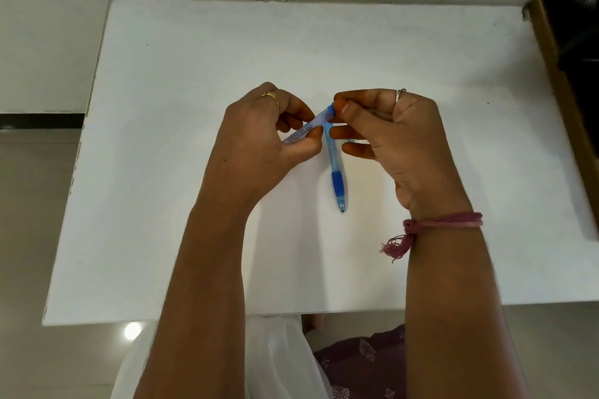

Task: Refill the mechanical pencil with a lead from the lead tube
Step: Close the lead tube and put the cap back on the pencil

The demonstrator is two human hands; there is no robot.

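Head view. The person is working over the middle of a white table, with both forearms reaching in from its near edge.

The left hand is grasping the lead tube, a slim white cylinder with printed text. Its fingers and thumb are curling round the lower part of the body, so the grip here is closed on the tube. The tube is being held off the table and slanted up towards the right, which is presenting its blue cap to the other hand.

The right hand is pinching that cap between thumb and forefinger, while the remaining fingers are lying loosely extended below. This opposed hold, one hand steadying the body and the other working the end, is judged to suit pulling or twisting the cap open. Whether the cap is already coming loose cannot be told.

The mechanical pencil is lying on the table just below the hands, near the centre. Its blue rubber sleeve and metal tip are pointing towards the near edge; its upper end is passing behind the fingers. No hand is seen holding it, and it is probably parked within easy reach until a lead is drawn.

A pink thread band is circling the right wrist.
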